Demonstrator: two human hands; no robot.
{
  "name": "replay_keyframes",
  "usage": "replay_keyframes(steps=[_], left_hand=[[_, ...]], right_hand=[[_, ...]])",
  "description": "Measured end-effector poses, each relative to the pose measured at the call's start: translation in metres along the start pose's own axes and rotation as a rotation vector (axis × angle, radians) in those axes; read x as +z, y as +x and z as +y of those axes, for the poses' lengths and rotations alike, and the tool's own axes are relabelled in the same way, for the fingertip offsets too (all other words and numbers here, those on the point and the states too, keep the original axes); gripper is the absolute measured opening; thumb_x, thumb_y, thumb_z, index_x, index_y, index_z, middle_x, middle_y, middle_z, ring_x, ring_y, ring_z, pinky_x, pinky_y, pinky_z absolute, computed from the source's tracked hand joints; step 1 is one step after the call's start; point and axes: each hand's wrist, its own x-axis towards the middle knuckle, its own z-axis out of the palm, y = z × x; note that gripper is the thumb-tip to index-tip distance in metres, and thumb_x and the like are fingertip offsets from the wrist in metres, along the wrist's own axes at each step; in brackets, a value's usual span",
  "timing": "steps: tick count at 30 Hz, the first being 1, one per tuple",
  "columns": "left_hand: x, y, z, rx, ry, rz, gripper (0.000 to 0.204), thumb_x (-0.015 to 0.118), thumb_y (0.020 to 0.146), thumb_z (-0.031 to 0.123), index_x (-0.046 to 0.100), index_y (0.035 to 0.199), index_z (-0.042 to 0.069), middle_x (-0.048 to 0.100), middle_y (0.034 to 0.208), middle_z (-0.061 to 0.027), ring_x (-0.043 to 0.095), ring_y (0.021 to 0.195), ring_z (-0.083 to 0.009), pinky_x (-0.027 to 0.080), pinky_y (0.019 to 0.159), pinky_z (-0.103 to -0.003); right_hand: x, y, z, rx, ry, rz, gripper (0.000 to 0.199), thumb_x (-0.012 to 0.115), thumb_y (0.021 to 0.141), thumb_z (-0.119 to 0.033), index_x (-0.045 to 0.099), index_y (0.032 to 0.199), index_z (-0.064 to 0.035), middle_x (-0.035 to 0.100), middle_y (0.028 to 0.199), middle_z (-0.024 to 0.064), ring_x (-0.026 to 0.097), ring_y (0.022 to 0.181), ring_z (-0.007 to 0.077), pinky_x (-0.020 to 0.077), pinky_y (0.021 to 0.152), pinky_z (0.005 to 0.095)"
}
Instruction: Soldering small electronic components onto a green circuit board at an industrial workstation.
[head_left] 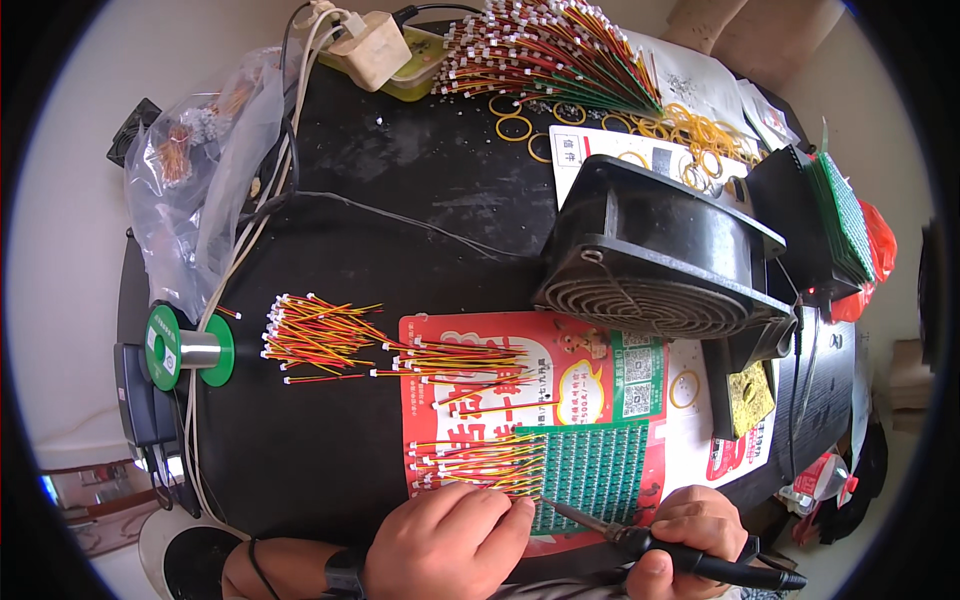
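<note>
Green gridded circuit panel (pixel 600 470), red-yellow wires (pixel 475 463), right hand (pixel 700 522) grasping soldering iron (pixel 722 569), left hand (pixel 450 540), grip unclear

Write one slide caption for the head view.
Right hand holds a soldering iron over a green circuit board, left hand at wires.

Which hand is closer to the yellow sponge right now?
Right. The right hand, gripping the soldering iron, is on the near side of the yellow sponge; the left hand is much farther left, beside the red-and-yellow wires.
</note>
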Motion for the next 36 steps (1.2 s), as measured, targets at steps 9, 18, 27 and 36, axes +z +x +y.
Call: replay_keyframes(steps=[9, 18, 27, 36], left_hand=[[-0.002, 0.000, 0.002, -0.031, -0.056, 0.019, 0.014, 0.071, 0.080, 0.001, 0.072, 0.094, -0.002, 0.062, 0.087, -0.0117, 0.064, 0.080, -0.0298, 0.055, 0.069, -0.038], [-0.003, 0.001, 0.001, -0.010, -0.083, 0.019, 0.016, 0.071, 0.079, 0.000, 0.072, 0.095, -0.002, 0.062, 0.087, -0.0119, 0.064, 0.081, -0.0301, 0.055, 0.070, -0.038], [-0.003, 0.000, 0.000, -0.020, -0.075, 0.010, 0.015, 0.071, 0.080, 0.001, 0.072, 0.095, -0.002, 0.062, 0.087, -0.0117, 0.064, 0.080, -0.0299, 0.055, 0.070, -0.038], [-0.002, 0.001, 0.003, -0.034, -0.047, 0.010, 0.014, 0.071, 0.079, 0.002, 0.071, 0.093, -0.001, 0.062, 0.087, -0.0112, 0.064, 0.081, -0.0293, 0.055, 0.070, -0.038]], right_hand=[[0.000, 0.000, 0.001, -0.006, 0.005, -0.002, 0.021, 0.070, 0.090, -0.009, 0.059, 0.098, 0.0074, 0.060, 0.068, 0.0155, 0.058, 0.053, 0.0253, 0.0474, 0.050, 0.0371], [-0.001, 0.000, 0.001, -0.019, 0.015, -0.005, 0.021, 0.070, 0.090, -0.008, 0.059, 0.097, 0.0079, 0.059, 0.068, 0.0157, 0.058, 0.053, 0.0257, 0.0477, 0.050, 0.0369], [-0.023, -0.031, 0.012, 0.207, 0.115, -0.319, 0.046, 0.081, 0.089, -0.029, 0.057, 0.120, -0.0046, 0.067, 0.103, 0.0251, 0.070, 0.091, 0.0302, 0.0565, 0.084, 0.0433], [0.004, -0.003, 0.004, -0.056, 0.016, 0.101, 0.026, 0.070, 0.091, -0.014, 0.059, 0.091, 0.0087, 0.058, 0.063, 0.0144, 0.057, 0.049, 0.0237, 0.0454, 0.046, 0.0358]])
